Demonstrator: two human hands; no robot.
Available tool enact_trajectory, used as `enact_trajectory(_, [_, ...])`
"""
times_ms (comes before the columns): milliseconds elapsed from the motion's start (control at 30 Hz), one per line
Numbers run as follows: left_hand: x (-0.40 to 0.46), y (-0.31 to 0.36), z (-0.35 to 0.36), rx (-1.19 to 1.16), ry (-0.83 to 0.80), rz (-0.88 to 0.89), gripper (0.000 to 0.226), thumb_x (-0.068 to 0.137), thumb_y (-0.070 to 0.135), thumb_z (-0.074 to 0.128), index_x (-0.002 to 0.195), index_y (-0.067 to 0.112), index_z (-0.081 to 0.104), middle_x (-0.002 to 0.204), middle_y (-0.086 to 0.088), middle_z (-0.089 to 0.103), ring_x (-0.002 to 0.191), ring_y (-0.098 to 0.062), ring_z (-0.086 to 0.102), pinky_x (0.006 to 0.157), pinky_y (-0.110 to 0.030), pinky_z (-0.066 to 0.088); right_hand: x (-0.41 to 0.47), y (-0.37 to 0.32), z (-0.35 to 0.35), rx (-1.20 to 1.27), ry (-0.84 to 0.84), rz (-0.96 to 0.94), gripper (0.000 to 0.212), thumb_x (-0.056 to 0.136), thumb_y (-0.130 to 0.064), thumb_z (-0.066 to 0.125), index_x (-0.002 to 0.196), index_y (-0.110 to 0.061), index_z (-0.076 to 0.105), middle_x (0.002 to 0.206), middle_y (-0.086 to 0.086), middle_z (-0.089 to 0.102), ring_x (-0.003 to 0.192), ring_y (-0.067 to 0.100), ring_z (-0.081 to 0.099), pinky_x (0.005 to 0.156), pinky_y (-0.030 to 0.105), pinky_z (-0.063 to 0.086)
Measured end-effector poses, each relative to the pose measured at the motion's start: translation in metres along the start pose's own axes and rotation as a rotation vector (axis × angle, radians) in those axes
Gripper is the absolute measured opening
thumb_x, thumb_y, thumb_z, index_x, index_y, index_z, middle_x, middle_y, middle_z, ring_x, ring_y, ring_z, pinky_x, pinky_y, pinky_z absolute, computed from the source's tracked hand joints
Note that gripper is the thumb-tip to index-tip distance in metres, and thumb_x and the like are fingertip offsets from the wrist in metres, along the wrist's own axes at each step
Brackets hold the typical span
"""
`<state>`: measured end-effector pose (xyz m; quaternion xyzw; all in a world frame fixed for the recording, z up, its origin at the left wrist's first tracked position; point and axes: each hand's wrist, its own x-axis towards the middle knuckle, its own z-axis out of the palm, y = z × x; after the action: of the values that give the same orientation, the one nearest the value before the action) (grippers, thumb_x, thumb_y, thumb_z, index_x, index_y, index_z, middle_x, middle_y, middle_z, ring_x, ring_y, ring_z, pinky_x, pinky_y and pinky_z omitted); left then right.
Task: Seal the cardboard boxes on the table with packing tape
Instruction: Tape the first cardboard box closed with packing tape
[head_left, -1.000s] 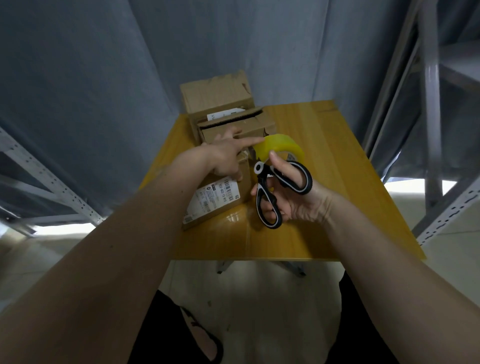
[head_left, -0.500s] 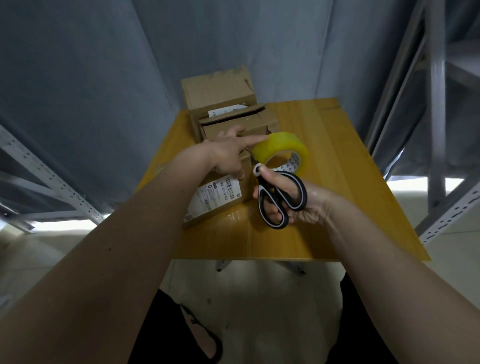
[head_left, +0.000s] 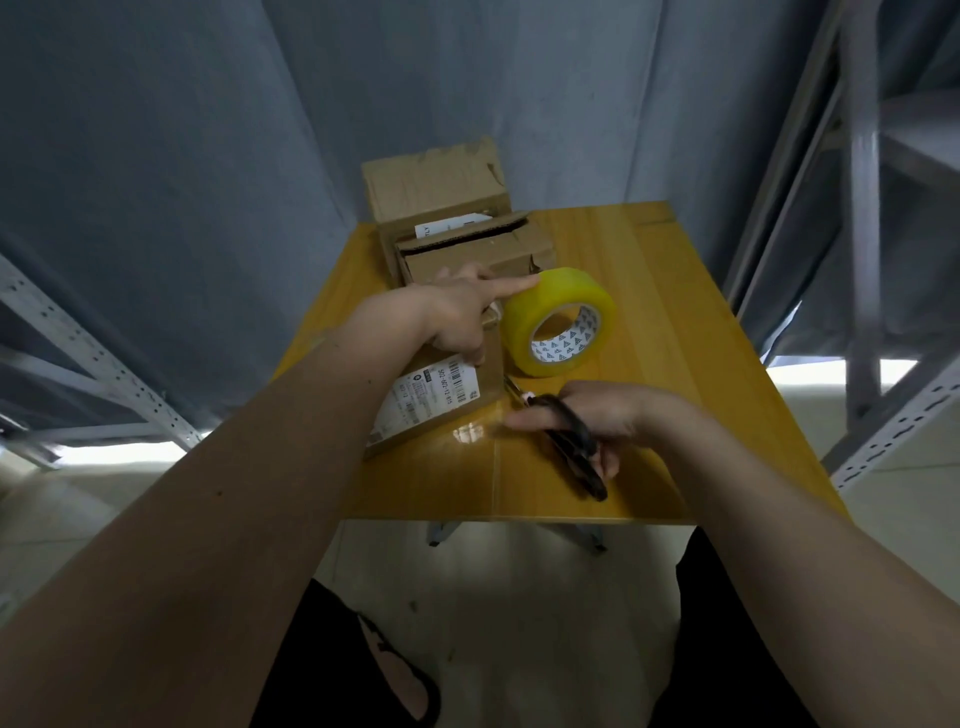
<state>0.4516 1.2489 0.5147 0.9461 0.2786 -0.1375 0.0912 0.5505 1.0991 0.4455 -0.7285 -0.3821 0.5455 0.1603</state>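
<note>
**Tape roll on edge between your two hands**

Your right hand (head_left: 597, 421) grips black scissors (head_left: 574, 447) low over the wooden table (head_left: 675, 322) — the blades are mostly hidden behind your fingers, so whether they are parted is unclear. Your left hand (head_left: 462, 317) rests on the nearest cardboard box (head_left: 441, 400), covering most of its top; its index finger stretches out to touch the yellow packing tape roll (head_left: 558, 322), the other fingers curled. The roll stands on edge just right of that box. Two more boxes (head_left: 441, 208) sit behind — their flaps are hard to read.
</note>
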Motion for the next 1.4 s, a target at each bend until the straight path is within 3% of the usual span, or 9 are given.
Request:
enact_trajectory(133, [0.0, 0.0, 0.001, 0.019, 0.001, -0.003, 0.108, 0.078, 0.014, 0.076, 0.142, 0.063, 0.004, 0.156, 0.002, 0.013, 0.14, -0.031, 0.015, 0.111, -0.059, 0.024, -0.002, -0.011, 0.002, -0.589, 0.444, 0.096, 0.041, 0.083, -0.054, 0.063, 0.078, -0.015, 0.054, 0.078, 0.001, 0.06, 0.067, 0.016, 0.056, 0.053, 0.026, 0.04])
enact_trajectory(267, [0.001, -0.001, 0.003, 0.039, 0.019, 0.008, 0.107, 0.078, 0.016, 0.076, 0.142, 0.063, 0.003, 0.157, 0.003, 0.013, 0.141, -0.031, 0.016, 0.112, -0.059, 0.02, -0.004, -0.01, 0.006, -0.8, 0.539, 0.122, 0.038, 0.082, -0.046, 0.068, 0.099, -0.019, 0.048, 0.084, -0.002, 0.049, 0.083, 0.021, 0.051, 0.063, 0.029, 0.038])
enact_trajectory(433, [0.002, -0.003, 0.008, 0.057, 0.082, 0.018, 0.111, 0.076, 0.018, 0.078, 0.146, 0.055, 0.0, 0.158, 0.0, 0.013, 0.141, -0.031, 0.018, 0.111, -0.055, 0.022, -0.012, -0.014, -0.002, -0.596, 0.584, 0.033, 0.022, 0.086, -0.026, 0.068, 0.09, -0.014, 0.05, 0.09, 0.004, 0.056, 0.084, 0.024, 0.056, 0.064, 0.032, 0.044])
enact_trajectory(633, [-0.005, -0.014, 0.015, -0.18, 0.232, -0.048, 0.142, 0.055, 0.041, 0.091, 0.152, 0.03, -0.012, 0.161, 0.0, -0.004, 0.148, -0.026, 0.002, 0.119, -0.046, 0.019, -0.02, -0.054, 0.01, 0.087, 1.094, -0.681, 0.022, 0.099, -0.026, 0.047, 0.112, -0.014, 0.06, 0.109, 0.002, 0.064, 0.103, 0.018, 0.058, 0.088, 0.036, 0.048])
enact_trajectory(800, [-0.019, -0.028, 0.025, -0.074, 0.256, -0.157, 0.144, 0.05, 0.07, 0.079, 0.154, 0.017, -0.006, 0.162, -0.005, 0.004, 0.148, -0.027, 0.004, 0.12, -0.043, 0.014, 0.005, -0.093, 0.005, 0.265, 0.726, -0.67, 0.054, 0.101, -0.042, 0.038, 0.147, -0.015, 0.032, 0.15, 0.004, 0.039, 0.137, 0.017, 0.036, 0.106, 0.029, 0.031])
enact_trajectory(1000, [-0.027, -0.035, 0.042, 0.081, 0.351, -0.186, 0.118, 0.064, 0.068, 0.073, 0.153, 0.021, 0.01, 0.147, -0.008, 0.036, 0.134, -0.029, 0.033, 0.108, -0.045, 0.029, 0.042, -0.095, 0.015, 0.299, 0.49, -0.488, 0.063, 0.1, -0.04, 0.042, 0.153, -0.013, 0.021, 0.158, 0.008, 0.026, 0.144, 0.024, 0.027, 0.116, 0.036, 0.024])
enact_trajectory(1133, [-0.027, -0.037, 0.048, 0.082, 0.403, -0.196, 0.109, 0.069, 0.062, 0.072, 0.152, 0.025, 0.013, 0.139, -0.007, 0.042, 0.127, -0.028, 0.039, 0.103, -0.045, 0.031, 0.047, -0.087, 0.017, 0.498, 0.342, -0.521, 0.054, 0.099, -0.045, 0.044, 0.146, -0.019, 0.039, 0.147, 0.002, 0.045, 0.135, 0.014, 0.043, 0.113, 0.034, 0.035])
enact_trajectory(1233, [-0.031, -0.038, 0.047, 0.027, 0.397, -0.19, 0.109, 0.067, 0.06, 0.076, 0.151, 0.026, 0.015, 0.141, -0.005, 0.041, 0.129, -0.027, 0.037, 0.104, -0.045, 0.029, 0.04, -0.074, 0.028, 0.658, 0.212, -0.495, 0.033, 0.098, -0.05, 0.044, 0.11, -0.027, 0.063, 0.109, -0.005, 0.071, 0.096, 0.003, 0.068, 0.076, 0.019, 0.055])
enact_trajectory(1400, [-0.055, -0.049, 0.019, -0.427, 0.242, -0.188, 0.088, 0.064, 0.038, 0.087, 0.138, 0.033, 0.038, 0.124, 0.002, 0.057, 0.106, -0.018, 0.059, 0.087, -0.038, 0.05, 0.023, -0.059, 0.038, 0.598, 0.097, -0.57, 0.048, 0.092, -0.064, 0.038, 0.12, -0.032, 0.059, 0.124, -0.001, 0.066, 0.113, 0.015, 0.063, 0.098, 0.033, 0.048])
